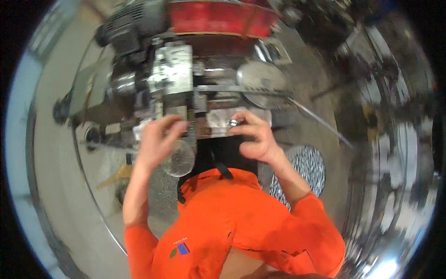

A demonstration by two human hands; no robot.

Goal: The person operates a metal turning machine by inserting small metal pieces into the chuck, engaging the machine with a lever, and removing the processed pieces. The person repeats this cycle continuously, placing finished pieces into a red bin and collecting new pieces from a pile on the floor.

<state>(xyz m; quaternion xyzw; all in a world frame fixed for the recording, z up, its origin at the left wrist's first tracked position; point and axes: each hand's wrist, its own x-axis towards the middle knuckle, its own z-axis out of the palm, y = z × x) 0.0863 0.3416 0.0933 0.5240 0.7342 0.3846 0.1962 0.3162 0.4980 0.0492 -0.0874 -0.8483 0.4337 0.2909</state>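
Between the thumb and fingertips of my right hand [258, 139] is a small shiny metal piece [232, 122]. It is held over a pale sheet or cloth [218, 120] at the near side of the machine. My left hand [158, 139] hovers by the machine's near left side, its fingers bent and smeared by motion, so what they hold, if anything, does not show. Just below that hand is a round, see-through container [179, 160]. The machine's bright metal block [173, 69] stands beyond the left hand, and a flat bar [241, 89] runs across to the right.
A round container heaped with small shiny metal pieces [309, 167] stands by my right forearm. Farther off are a round pale disc [262, 79], a red tray [223, 18] and a grey motor [134, 23]. A thin rod [320, 122] slants out to the right.
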